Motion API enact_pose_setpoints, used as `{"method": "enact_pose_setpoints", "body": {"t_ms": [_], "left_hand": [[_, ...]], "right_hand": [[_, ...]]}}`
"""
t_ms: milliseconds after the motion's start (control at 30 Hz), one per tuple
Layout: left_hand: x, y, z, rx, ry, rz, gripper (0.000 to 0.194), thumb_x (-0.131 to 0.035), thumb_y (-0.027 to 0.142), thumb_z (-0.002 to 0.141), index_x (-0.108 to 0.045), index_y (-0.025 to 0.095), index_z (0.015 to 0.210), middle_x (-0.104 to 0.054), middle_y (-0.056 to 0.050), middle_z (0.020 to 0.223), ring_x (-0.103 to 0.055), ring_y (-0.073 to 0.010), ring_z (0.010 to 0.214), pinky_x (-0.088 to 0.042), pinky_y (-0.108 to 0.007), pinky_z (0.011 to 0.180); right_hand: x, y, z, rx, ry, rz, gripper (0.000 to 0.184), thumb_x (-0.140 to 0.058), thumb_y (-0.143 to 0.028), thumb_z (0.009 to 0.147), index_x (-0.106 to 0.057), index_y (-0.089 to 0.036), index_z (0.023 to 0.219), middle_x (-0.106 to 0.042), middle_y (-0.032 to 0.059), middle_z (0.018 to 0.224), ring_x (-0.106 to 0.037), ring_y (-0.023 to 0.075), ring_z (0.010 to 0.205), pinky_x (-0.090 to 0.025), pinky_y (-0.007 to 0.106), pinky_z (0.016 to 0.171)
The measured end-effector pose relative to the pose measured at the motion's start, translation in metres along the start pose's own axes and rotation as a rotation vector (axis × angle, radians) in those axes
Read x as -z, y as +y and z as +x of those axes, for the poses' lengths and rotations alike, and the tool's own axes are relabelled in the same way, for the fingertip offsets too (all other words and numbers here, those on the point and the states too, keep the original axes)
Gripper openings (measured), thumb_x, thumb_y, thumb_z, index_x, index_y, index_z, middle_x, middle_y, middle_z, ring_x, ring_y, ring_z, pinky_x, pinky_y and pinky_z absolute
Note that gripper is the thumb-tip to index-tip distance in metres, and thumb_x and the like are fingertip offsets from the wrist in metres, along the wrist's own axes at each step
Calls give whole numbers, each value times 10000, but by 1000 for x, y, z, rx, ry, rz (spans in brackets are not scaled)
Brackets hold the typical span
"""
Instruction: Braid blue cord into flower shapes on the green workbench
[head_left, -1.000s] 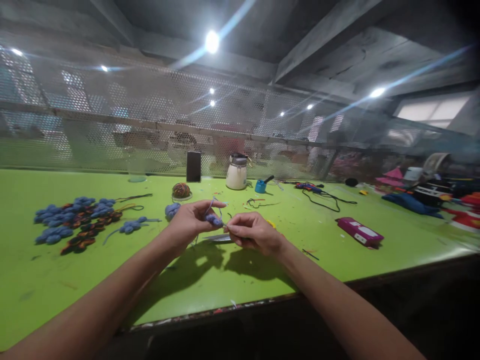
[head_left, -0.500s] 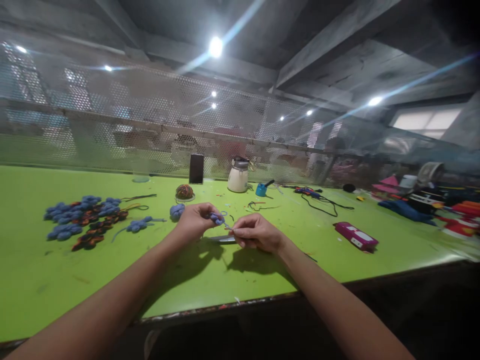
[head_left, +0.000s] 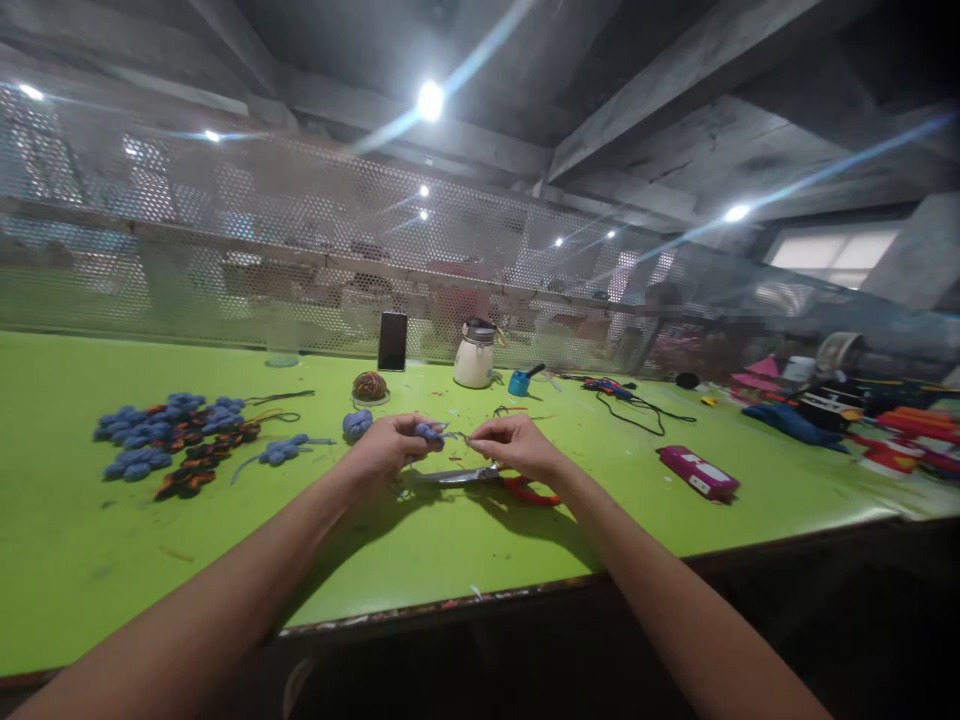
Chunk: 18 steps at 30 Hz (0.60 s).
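Observation:
My left hand (head_left: 386, 445) is closed on a small blue crochet piece (head_left: 430, 432), pinched between thumb and fingers. Facing it, my right hand (head_left: 519, 446) grips a thin crochet hook (head_left: 462, 436), its tip pointing at the blue stitches; most of the hook is hidden in the fingers. Just below both hands lie scissors (head_left: 457, 477) with orange-red handles, partly covered by my right hand. A blue yarn ball (head_left: 357, 425) rests beside my left hand. Farther left are a single blue crochet flower (head_left: 280, 451) and a pile of blue crochet flowers (head_left: 135, 428) with dark-orange ones (head_left: 196, 468).
Along the back of the green table (head_left: 360, 560) stand a phone (head_left: 392, 341), a cream jar (head_left: 474, 362) and a blue pot (head_left: 519, 382). A multicoloured yarn ball (head_left: 370, 386) is nearby. To the right are a corded tool (head_left: 609, 386) and a purple box (head_left: 699, 473).
My right hand has risen slightly and the hook now points more levelly at the blue piece. More of the scissors, including the orange-red handles, shows beneath. The view has shifted a little.

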<state>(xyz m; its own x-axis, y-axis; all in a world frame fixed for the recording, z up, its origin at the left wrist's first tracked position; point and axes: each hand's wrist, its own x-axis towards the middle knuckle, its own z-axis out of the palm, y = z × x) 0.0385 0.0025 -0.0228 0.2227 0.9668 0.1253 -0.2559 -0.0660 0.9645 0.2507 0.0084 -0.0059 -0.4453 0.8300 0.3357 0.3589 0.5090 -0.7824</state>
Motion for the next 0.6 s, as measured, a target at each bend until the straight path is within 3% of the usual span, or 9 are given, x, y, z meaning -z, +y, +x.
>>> {"method": "enact_pose_setpoints", "body": {"t_ms": [233,400,533,600], "left_hand": [[3,1,0,15,47,-33,293,-705,51,510,-690,113,795,-676,-72,745,-598,-154,708,-396,-241,571],[1,3,-5,23,43,-26,448,-701,66,523,-685,106,970,-678,-71,744,-598,-167,727,-395,-250,568],[3,1,-2,-18,64,30,498,-704,97,525,-676,115,1021,-680,-68,735,-594,-161,699,-412,-264,588],[4,-1,1,-45,84,66,521,-710,105,518,-669,106,1038,-678,-67,723,-590,-157,674,-420,-271,596]], "right_hand": [[9,11,22,-36,207,-306,210,-596,-286,741,-716,-115,772,-656,62,672,-531,139,586,-393,259,550],[-3,26,37,-93,127,-330,97,-672,-224,670,-728,-148,693,-681,68,679,-561,159,624,-405,270,591],[-9,7,37,-66,66,-225,254,-617,-350,750,-720,-129,820,-692,84,812,-590,159,720,-441,268,656],[-12,-8,35,-35,-46,21,335,-588,-412,769,-704,-111,858,-683,81,792,-587,152,702,-450,276,652]]}}
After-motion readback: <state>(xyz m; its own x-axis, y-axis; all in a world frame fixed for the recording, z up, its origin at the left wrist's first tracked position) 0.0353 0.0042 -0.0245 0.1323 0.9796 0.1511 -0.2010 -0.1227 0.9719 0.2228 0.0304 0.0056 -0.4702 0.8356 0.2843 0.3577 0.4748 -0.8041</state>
